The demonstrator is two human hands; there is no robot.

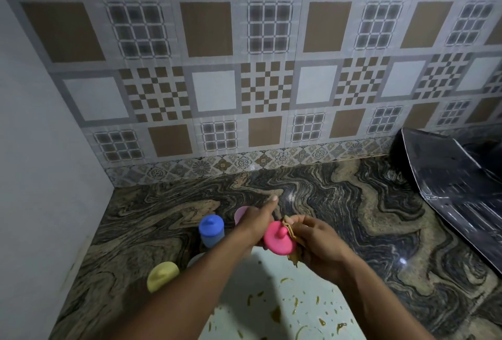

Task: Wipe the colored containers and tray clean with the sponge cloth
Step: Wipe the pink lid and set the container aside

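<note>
My left hand (256, 224) holds a pink lid (279, 240) with a knob, index finger stretched forward. My right hand (316, 242) pinches a brownish sponge cloth (291, 229) against the lid's edge. Behind my left hand a pale pink container (240, 213) peeks out. A blue-lidded container (211, 231) stands to its left, and a yellow lid (162, 275) lies nearer at the left. Below my hands lies the pale green tray (285, 299), spotted with brown stains.
All of this is on a swirled dark granite counter (366, 217) against a tiled wall. A plain wall closes off the left side. A dark flat sheet-like object (456, 184) leans at the back right corner.
</note>
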